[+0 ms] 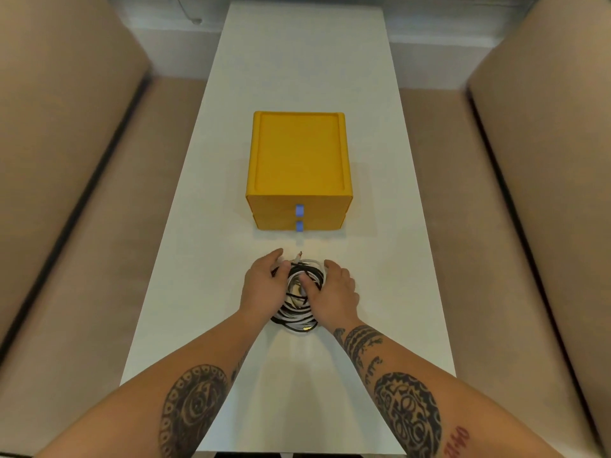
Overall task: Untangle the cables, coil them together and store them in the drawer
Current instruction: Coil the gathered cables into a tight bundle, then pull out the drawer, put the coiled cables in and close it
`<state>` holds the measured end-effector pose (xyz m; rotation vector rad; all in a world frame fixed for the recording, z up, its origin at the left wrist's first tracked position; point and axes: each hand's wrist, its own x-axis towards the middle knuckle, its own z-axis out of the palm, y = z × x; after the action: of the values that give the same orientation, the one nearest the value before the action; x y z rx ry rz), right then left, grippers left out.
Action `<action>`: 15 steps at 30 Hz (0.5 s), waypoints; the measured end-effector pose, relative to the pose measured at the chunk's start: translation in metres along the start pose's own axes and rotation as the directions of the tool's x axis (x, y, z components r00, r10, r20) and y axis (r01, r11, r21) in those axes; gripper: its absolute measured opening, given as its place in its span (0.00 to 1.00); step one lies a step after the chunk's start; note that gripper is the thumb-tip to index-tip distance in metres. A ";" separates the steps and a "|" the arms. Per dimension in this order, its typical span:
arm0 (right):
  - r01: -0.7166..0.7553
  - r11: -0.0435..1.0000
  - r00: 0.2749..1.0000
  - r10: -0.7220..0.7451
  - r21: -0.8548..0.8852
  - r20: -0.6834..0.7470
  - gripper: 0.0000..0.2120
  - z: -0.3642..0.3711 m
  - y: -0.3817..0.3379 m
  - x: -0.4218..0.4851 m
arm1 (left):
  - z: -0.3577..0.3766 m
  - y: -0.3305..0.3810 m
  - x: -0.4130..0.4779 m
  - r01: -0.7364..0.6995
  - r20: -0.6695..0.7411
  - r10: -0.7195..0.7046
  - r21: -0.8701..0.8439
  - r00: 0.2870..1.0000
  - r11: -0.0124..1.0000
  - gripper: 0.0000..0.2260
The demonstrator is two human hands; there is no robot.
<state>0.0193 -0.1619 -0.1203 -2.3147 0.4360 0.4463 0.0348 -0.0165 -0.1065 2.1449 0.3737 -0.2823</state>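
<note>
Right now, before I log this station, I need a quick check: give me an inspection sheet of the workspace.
Surface: white table, long and narrow.
Job's things: yellow drawer unit, both drawers closed, blue handles.
Clutter: nothing seen.
Grips: left hand and right hand both hold the cables.
Cables: black and white, in a loose coil on the table, in front of the unit.
Surroundings: beige cushions either side.

A single wide-angle camera on the person's head looks forward and steeply down along a long white table (297,61), which runs from the bottom edge to top centre. The forearms enter from the bottom corners. The left hand (263,285) and right hand (335,289) hold the cables (297,317) close by, just below centre. The yellow drawer box (297,153) sits farther off at mid-frame.
</note>
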 end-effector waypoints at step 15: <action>0.149 0.972 0.988 -0.141 0.183 -0.058 0.19 -0.032 -0.013 -0.003 | -0.051 0.016 -0.006 -0.368 0.058 0.363 0.140 0.930 0.919 0.13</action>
<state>0.0282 -0.1752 -0.0901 -2.1597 0.3128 0.2706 0.0385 0.0167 -0.0640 2.3022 -0.0746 -0.1310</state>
